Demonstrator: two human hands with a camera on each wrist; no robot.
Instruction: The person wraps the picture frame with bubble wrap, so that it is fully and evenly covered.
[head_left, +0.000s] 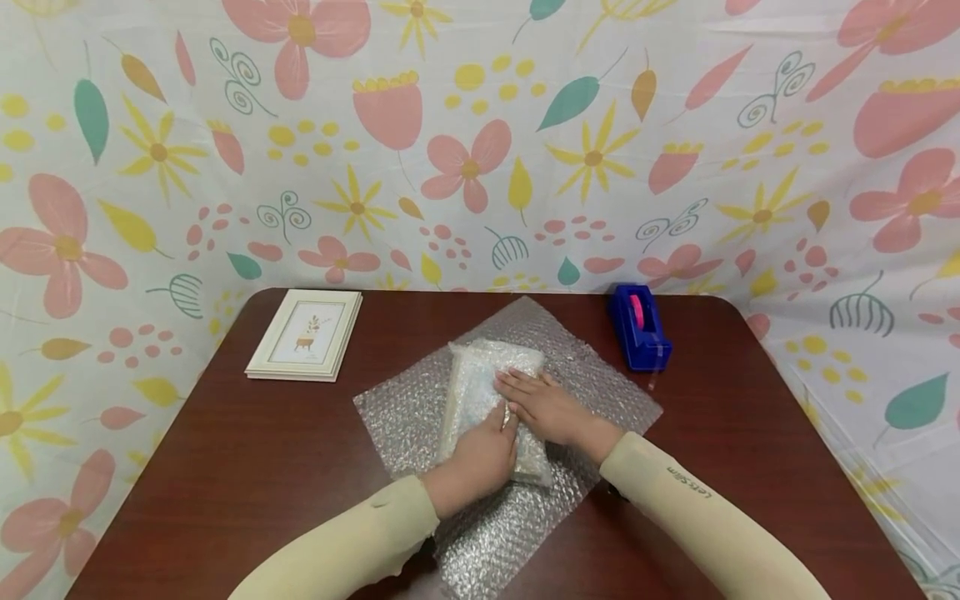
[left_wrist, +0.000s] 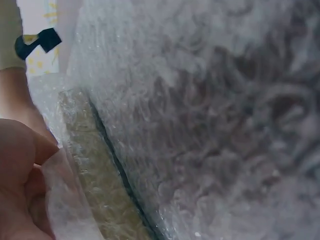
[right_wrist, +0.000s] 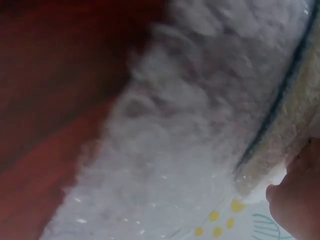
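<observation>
A flat rectangular packet (head_left: 468,392) wrapped in bubble wrap lies on a larger bubble wrap sheet (head_left: 495,550) on the table. Through the wrap, its cream side (left_wrist: 95,165) and a dark lower edge show in the left wrist view. My left hand (head_left: 480,458) rests on the packet's near part, its fingers pointing away from me. Just beyond it, my right hand (head_left: 551,408) lies across the top, fingers extended and pressing on the wrap. The two hands' fingertips meet near the packet's middle. What lies beneath the palms is hidden.
At the back left of the brown table (head_left: 262,467) lies a cream picture frame (head_left: 307,337) with a small plant picture. A blue tape dispenser (head_left: 641,329) with a pink core stands at the back right. A flower-print curtain (head_left: 480,100) hangs behind the table.
</observation>
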